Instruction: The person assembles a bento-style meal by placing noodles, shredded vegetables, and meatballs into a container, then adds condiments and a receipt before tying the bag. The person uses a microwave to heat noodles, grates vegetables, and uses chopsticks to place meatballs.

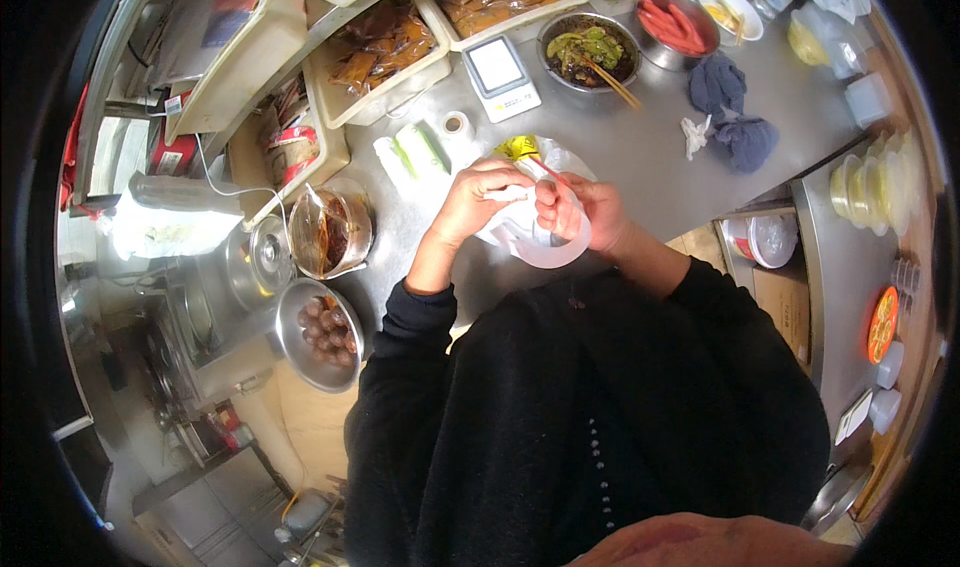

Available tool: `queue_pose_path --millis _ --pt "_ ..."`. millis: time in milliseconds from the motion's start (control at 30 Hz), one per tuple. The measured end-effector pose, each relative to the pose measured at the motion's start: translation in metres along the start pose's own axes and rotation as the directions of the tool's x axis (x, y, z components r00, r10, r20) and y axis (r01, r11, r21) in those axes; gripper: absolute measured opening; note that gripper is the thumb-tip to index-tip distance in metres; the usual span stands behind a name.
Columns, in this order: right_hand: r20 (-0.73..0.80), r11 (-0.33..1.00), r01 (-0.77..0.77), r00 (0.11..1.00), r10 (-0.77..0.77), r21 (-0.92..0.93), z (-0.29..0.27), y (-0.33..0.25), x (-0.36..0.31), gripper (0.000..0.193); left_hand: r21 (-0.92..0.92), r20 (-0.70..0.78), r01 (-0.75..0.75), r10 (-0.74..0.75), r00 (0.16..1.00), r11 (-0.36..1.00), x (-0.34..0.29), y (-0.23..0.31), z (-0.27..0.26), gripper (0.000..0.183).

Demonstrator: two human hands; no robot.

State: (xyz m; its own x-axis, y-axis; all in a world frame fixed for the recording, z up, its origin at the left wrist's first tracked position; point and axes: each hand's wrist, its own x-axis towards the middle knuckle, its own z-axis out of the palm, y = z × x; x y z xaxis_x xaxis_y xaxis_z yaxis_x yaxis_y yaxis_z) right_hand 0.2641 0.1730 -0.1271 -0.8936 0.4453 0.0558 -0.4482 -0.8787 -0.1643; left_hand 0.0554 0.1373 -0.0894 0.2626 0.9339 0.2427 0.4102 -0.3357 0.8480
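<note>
Both my hands are closed on a white plastic bag (514, 221) above the near edge of the metal counter. My left hand (474, 199) pinches its left side, and my right hand (578, 207) grips the right side with curled fingers. A smooth white band (556, 257) loops down below my right fingers; it looks like part of the bag. Between the hands a thin red strip (546, 170) runs up, beside a yellow patch (517, 148) at the bag's far side. What the bag holds is hidden.
Just left lie a green-and-white packet (421, 150) and a small roll (455, 125). Beyond them stand a digital scale (500, 79) and a bowl with chopsticks (588, 52). Blue cloths (748, 142) lie right. A bowl of brown eggs (288, 319) sits near my left elbow.
</note>
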Motion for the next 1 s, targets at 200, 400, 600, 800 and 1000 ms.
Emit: queue_pose_path --millis 200,400,600,800,1000 --pt "-0.173 0.992 -0.025 0.985 0.003 -0.127 -0.004 -0.003 -0.001 0.016 0.314 -0.253 -0.064 0.148 0.956 0.947 -0.018 0.009 0.021 0.032" --pt "-0.244 0.99 -0.025 0.97 -0.01 -0.142 -0.009 0.001 0.01 0.02 0.675 -0.351 -0.127 0.468 0.811 0.727 -0.028 0.012 0.032 0.026" --pt "-0.166 0.989 -0.123 0.98 0.109 -0.078 -0.006 -0.005 0.013 0.025 0.739 -0.202 -0.206 0.502 0.841 0.642 -0.029 0.017 0.023 0.026" --pt "-0.293 0.984 -0.106 0.954 0.06 -0.142 0.001 0.0 0.017 0.027 0.474 -0.448 0.049 0.193 0.873 0.879 -0.025 0.027 0.033 0.025" --pt "-0.417 0.853 -0.29 0.904 0.096 -0.433 0.017 0.006 0.017 0.021 -0.434 -0.401 0.372 -0.546 0.735 0.82 -0.018 0.038 0.026 0.014"
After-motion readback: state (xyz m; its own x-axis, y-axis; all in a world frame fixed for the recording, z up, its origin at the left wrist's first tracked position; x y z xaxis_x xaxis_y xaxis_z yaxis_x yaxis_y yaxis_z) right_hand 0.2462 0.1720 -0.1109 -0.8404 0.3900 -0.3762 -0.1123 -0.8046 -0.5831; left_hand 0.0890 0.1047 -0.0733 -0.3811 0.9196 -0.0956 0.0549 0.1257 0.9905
